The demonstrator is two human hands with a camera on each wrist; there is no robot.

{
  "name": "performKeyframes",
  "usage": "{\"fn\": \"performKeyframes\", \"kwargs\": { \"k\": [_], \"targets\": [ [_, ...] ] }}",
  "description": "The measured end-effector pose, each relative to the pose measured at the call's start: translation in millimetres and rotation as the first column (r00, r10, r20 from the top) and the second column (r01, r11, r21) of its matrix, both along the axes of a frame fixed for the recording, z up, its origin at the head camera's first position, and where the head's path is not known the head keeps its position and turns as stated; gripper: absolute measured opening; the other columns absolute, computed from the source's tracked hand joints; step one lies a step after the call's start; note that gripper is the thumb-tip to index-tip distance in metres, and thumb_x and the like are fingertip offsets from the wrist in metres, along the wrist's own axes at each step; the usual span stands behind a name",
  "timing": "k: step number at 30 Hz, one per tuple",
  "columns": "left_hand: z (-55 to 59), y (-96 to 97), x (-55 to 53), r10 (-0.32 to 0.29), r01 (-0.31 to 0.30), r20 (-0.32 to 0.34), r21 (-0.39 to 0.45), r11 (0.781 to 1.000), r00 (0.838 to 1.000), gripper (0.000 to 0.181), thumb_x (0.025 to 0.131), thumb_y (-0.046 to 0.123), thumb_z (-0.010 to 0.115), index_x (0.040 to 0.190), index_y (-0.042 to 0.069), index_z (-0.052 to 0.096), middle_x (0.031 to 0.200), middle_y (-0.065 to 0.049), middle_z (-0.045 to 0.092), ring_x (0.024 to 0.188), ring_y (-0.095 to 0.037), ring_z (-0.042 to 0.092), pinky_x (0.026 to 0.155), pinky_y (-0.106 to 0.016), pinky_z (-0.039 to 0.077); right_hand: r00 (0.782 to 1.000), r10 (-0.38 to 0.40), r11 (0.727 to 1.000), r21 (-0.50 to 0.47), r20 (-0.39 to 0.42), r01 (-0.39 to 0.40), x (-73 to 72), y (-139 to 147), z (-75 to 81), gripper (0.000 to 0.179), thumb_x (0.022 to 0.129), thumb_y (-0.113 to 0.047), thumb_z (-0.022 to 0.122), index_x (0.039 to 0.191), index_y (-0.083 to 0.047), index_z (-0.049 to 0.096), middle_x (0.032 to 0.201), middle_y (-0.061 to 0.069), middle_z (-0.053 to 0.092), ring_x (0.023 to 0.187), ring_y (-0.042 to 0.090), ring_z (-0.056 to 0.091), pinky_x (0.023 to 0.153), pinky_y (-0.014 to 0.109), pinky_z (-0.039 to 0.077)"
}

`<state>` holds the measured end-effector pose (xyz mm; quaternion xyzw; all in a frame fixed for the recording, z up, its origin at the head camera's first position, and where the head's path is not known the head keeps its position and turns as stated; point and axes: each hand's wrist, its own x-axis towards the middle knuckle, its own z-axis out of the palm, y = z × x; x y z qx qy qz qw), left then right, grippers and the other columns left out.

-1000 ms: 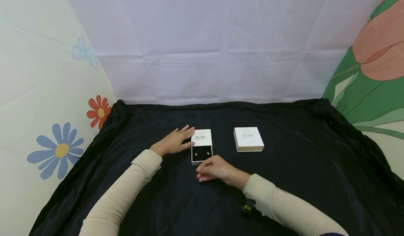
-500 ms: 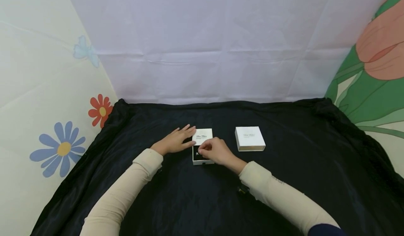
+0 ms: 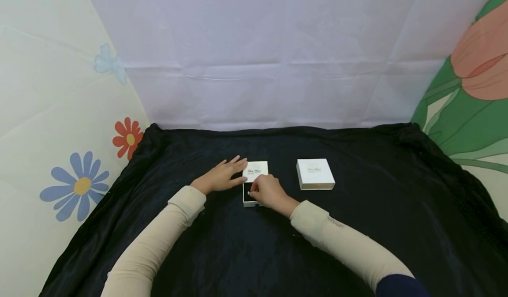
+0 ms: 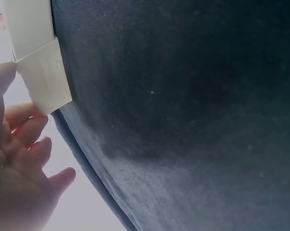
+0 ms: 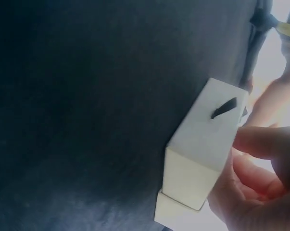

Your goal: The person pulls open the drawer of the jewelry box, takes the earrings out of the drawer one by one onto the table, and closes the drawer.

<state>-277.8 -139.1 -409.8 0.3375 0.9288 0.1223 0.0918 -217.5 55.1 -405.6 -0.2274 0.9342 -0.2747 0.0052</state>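
Observation:
A white drawer-style jewelry box (image 3: pixel 257 168) lies on the black cloth, its drawer (image 3: pixel 251 204) pulled out toward me. One star-shaped earring (image 3: pixel 248 193) shows on the drawer's dark insert; the spot where the second one lay is covered by my right hand. With fingers spread, my left hand (image 3: pixel 220 177) rests against the left side of the box sleeve; the left wrist view shows its fingertips at the box (image 4: pixel 44 79). My right hand (image 3: pixel 270 192) reaches over the drawer, fingers curled, thumb and fingertips pinching at the visible earring. Their exact contact is hidden.
A second white box (image 3: pixel 315 173), closed, stands to the right on the black cloth (image 3: pixel 357 226). Behind the table hangs a white backdrop (image 3: pixel 258 67). Flower-patterned panels (image 3: pixel 39 111) border the left and right sides.
My right hand has moved from in front of the drawer up over its insert, covering the right earring, then hardly shifted in the last half second. My left hand has stayed at the box.

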Motion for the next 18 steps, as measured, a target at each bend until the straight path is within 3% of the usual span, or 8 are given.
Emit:
{"fn": "performKeyframes", "kwargs": {
  "k": [18],
  "targets": [
    [-3.1, -1.4, -1.0, 0.013, -0.013, 0.007, -0.011, 1.0, 1.0, 0.066, 0.1, 0.046, 0.046, 0.151, 0.009, 0.027, 0.158, -0.003, 0.021, 0.147, -0.026, 0.01, 0.113, -0.059, 0.014, 0.999, -0.002, 0.999, 0.038, -0.042, 0.004, -1.2, -5.8, -7.0, 0.012, 0.08, -0.009, 0.076, 0.069, -0.01, 0.072, 0.065, -0.002, 0.066, 0.061, 0.014, 0.06, 0.065, 0.037, 0.052]
  ]
}}
